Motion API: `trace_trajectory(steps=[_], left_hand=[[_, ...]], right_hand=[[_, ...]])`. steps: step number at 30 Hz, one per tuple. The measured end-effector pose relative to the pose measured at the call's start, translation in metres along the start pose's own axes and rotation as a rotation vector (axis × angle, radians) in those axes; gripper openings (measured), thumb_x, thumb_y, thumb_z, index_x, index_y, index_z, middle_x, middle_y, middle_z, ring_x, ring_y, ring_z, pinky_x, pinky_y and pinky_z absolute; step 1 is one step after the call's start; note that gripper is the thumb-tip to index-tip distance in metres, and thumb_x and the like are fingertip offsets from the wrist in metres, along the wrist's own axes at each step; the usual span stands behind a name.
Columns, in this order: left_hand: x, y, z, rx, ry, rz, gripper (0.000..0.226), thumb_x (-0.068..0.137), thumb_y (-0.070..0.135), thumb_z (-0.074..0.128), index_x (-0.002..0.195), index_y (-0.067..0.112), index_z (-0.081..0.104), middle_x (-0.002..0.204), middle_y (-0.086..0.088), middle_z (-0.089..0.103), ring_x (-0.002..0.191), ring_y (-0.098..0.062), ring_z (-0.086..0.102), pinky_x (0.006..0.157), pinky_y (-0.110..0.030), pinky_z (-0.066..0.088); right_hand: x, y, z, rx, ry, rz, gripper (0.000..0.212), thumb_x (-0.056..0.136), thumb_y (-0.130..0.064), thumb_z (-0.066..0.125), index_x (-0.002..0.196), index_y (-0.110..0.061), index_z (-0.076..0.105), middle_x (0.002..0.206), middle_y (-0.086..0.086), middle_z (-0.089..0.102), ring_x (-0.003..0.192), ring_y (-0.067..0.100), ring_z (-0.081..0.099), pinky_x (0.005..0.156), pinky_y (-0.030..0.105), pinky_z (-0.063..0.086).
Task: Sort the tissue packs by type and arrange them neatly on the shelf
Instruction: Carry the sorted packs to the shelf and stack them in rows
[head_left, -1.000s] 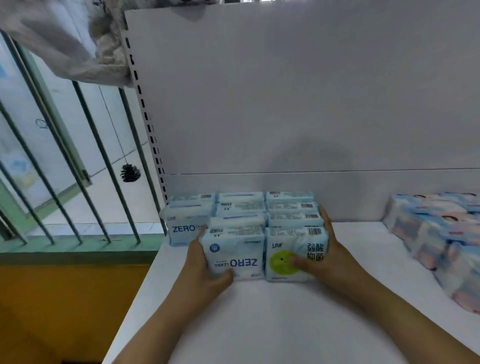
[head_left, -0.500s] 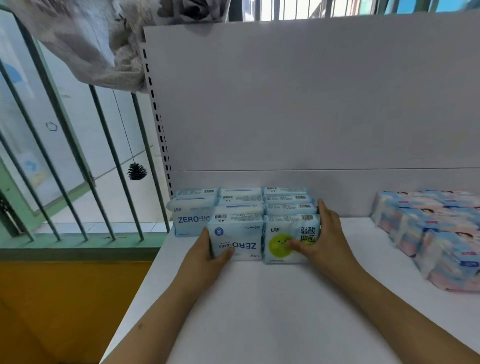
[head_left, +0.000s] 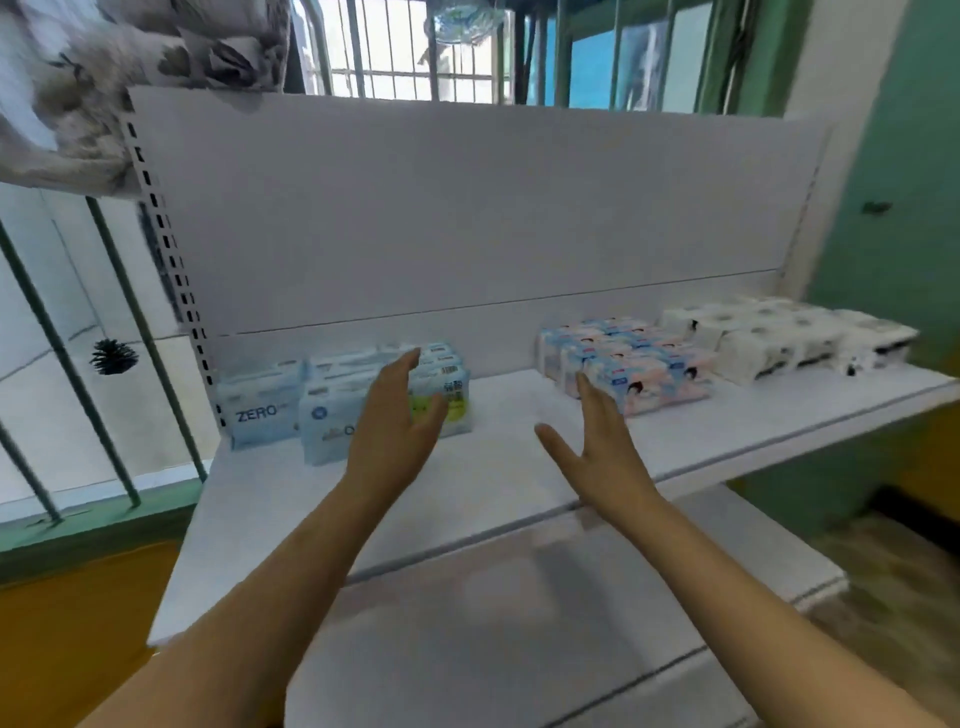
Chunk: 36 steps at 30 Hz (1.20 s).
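Three groups of tissue packs stand in rows on the white shelf (head_left: 519, 467). Light blue "ZERO" packs (head_left: 270, 400) fill the left end, one with a green spot on its front. Pink-and-blue packs (head_left: 639, 364) sit in the middle right. White packs with dark marks (head_left: 779, 338) are at the far right. My left hand (head_left: 395, 415) hovers in front of the blue packs, fingers straight, holding nothing. My right hand (head_left: 597, 441) is raised over the bare shelf between the blue and pink groups, fingers spread, apart from every pack.
The shelf's white back panel (head_left: 467, 218) rises behind the packs, with a perforated upright (head_left: 171, 270) at its left edge. A lower shelf (head_left: 519, 623) juts out below. Green railing bars (head_left: 119, 332) stand to the left, a green wall (head_left: 893, 234) to the right.
Both hands have let go of the front blue packs and lifted off toward the right. The view has pulled back and swung right, bringing the pink and white groups into sight.
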<state>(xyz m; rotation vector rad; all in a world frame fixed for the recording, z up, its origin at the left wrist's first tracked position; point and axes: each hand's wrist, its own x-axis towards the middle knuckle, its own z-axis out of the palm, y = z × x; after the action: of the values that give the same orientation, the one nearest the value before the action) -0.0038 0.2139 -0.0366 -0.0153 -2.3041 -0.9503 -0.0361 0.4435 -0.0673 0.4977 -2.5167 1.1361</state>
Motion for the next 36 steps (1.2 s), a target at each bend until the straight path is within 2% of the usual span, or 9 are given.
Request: trace_trajectory(steps=[3,6,10,13,22,28,32,34,36], left_hand=[[-0.032,0.047,0.052,-0.076,-0.17,0.115,0.054,0.098,0.033,0.055,0.147,0.017,0.04,0.148,-0.001,0.045,0.135,-0.016,0.041,0.107,-0.022,0.027],[-0.071,0.108,0.113,-0.167,-0.338,0.26,0.052,0.1,0.036,0.051,0.147,0.016,0.04,0.147,-0.003,0.045,0.135,-0.017,0.041,0.11,-0.027,0.03],[-0.142,0.195,0.189,-0.304,-0.56,0.332,0.048,0.101,0.032,0.051,0.146,0.017,0.042,0.147,-0.005,0.045,0.136,-0.019,0.041,0.11,-0.028,0.029],[-0.196,0.25,0.244,-0.318,-0.694,0.407,0.049,0.101,0.033,0.049,0.146,0.015,0.041,0.148,-0.007,0.044,0.136,-0.021,0.041,0.109,-0.027,0.028],[-0.343,0.4,0.415,-0.251,-1.105,0.572,0.051,0.101,0.04,0.046,0.147,0.017,0.042,0.144,-0.007,0.046,0.133,-0.024,0.043,0.111,-0.036,0.034],[-0.417,0.445,0.512,-0.091,-1.283,0.659,0.049,0.101,0.037,0.048,0.144,0.013,0.044,0.144,-0.01,0.045,0.132,-0.03,0.045,0.107,-0.034,0.036],[-0.45,0.447,0.552,0.029,-1.382,0.727,0.052,0.102,0.036,0.044,0.149,0.016,0.037,0.15,-0.008,0.038,0.132,-0.026,0.044,0.106,-0.035,0.04],[-0.459,0.444,0.572,0.089,-1.414,0.772,0.051,0.103,0.036,0.042,0.15,0.017,0.035,0.151,-0.006,0.038,0.133,-0.025,0.043,0.107,-0.034,0.039],[-0.464,0.44,0.595,0.131,-1.414,0.815,0.049,0.103,0.037,0.041,0.149,0.019,0.037,0.148,-0.005,0.042,0.132,-0.024,0.041,0.107,-0.032,0.036]], right_hand=[[-0.066,0.021,-0.043,-0.033,0.017,0.121,0.084,0.094,-0.058,0.048,0.157,-0.022,0.007,0.162,-0.002,0.015,0.147,0.014,0.015,0.11,0.022,0.013],[-0.133,0.044,-0.1,-0.117,0.1,0.214,0.08,0.095,-0.056,0.046,0.157,-0.022,0.008,0.161,-0.002,0.018,0.147,0.014,0.017,0.113,0.022,0.014],[-0.228,0.088,-0.179,-0.214,0.187,0.417,0.077,0.096,-0.058,0.042,0.157,-0.025,0.008,0.16,-0.001,0.018,0.146,0.015,0.016,0.116,0.029,0.016],[-0.298,0.123,-0.231,-0.259,0.27,0.585,0.079,0.093,-0.068,0.036,0.157,-0.029,0.008,0.162,-0.005,0.014,0.148,0.016,0.014,0.117,0.037,0.018],[-0.481,0.241,-0.355,-0.166,0.521,1.015,0.08,0.09,-0.075,0.03,0.156,-0.034,0.012,0.163,-0.009,0.014,0.149,0.013,0.012,0.119,0.037,0.017],[-0.563,0.308,-0.405,-0.118,0.568,1.22,0.07,0.097,-0.06,0.036,0.155,-0.023,0.022,0.161,-0.004,0.023,0.147,0.015,0.022,0.117,0.03,0.019],[-0.592,0.35,-0.412,-0.031,0.557,1.331,0.069,0.097,-0.056,0.039,0.154,-0.019,0.027,0.157,0.002,0.033,0.141,0.02,0.035,0.116,0.034,0.028],[-0.596,0.368,-0.413,0.01,0.531,1.379,0.065,0.099,-0.051,0.04,0.153,-0.016,0.029,0.154,0.001,0.037,0.138,0.018,0.039,0.11,0.03,0.033],[-0.598,0.391,-0.412,0.049,0.503,1.39,0.055,0.102,-0.041,0.042,0.149,-0.015,0.034,0.142,-0.005,0.045,0.128,0.013,0.045,0.096,0.019,0.034]])
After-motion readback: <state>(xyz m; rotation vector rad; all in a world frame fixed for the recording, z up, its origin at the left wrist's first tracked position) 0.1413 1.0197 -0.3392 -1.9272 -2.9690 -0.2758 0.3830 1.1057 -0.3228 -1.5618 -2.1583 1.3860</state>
